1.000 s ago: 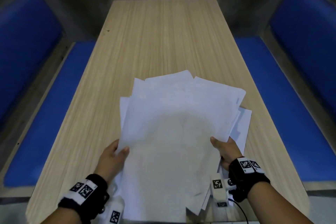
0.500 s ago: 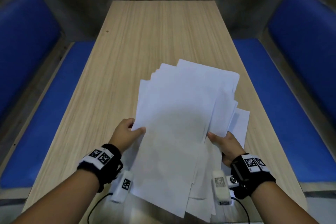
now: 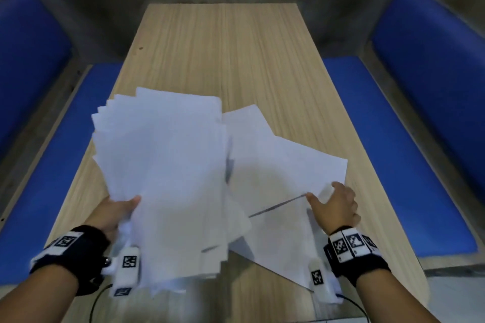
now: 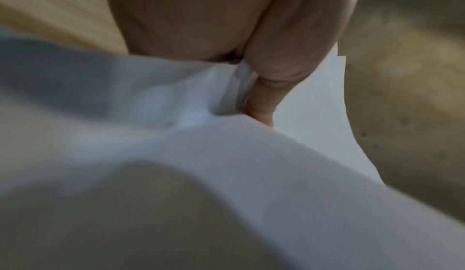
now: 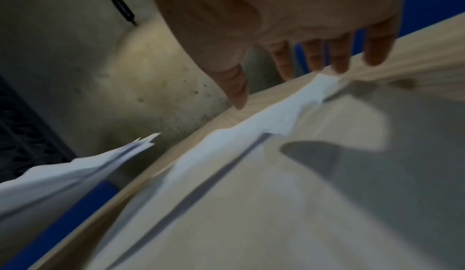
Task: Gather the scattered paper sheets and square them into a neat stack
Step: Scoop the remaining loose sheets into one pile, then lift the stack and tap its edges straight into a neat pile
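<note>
Gathering is half done: the left hand (image 3: pixel 115 211) has its grip pinched on the fanned bundle of sheets (image 3: pixel 168 165) lifted over the worktop (image 3: pixel 223 55), while the right hand (image 3: pixel 334 207), fingers spread, presses the loose sheets (image 3: pixel 283 165) lying flat beyond, which likely need sliding under the bundle next.

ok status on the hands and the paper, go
Left hand grips fanned bundle, lifted. Right hand open over loose sheets on table. Nothing blocking.

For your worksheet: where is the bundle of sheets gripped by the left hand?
Head view: the bundle is left of centre over the table, beside loose sheets.
</note>
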